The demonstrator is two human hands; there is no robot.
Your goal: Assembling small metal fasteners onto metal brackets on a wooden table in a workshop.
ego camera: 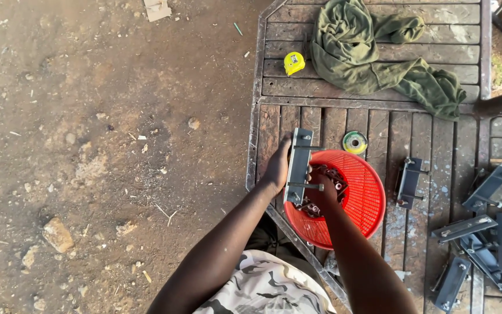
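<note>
- Metal bracket (298, 166), a long grey piece with bolts sticking out of it, sits across the left rim of the red basket, and the left hand (278, 166) has its grip wrapped round the bracket's outer edge.
- Biggest thing around is the counter (379, 52), a beat-up platform of wooden slats in a metal frame, with bare dirt ground (100, 145) off to its left.
- Green cloth (373, 52) is bunched up at the far end of the counter, well apart from the hands.
- Red basket (364, 197), round plastic mesh, sits near the counter's front edge with a heap of small dark metal bits (323, 192) inside.
- Pile of more grey brackets (489, 227) lies off to the right, and one lone bracket (409, 181) sits just beside the basket.
- Right hand (323, 195) is down in the basket among the small bits; fingers look curled, but can't tell if the grip is actually on anything.
- Small roll of tape (355, 142), green and yellow, lies just past the basket's far rim.
- Yellow tape measure (294, 63) sits near the cloth's left edge.
</note>
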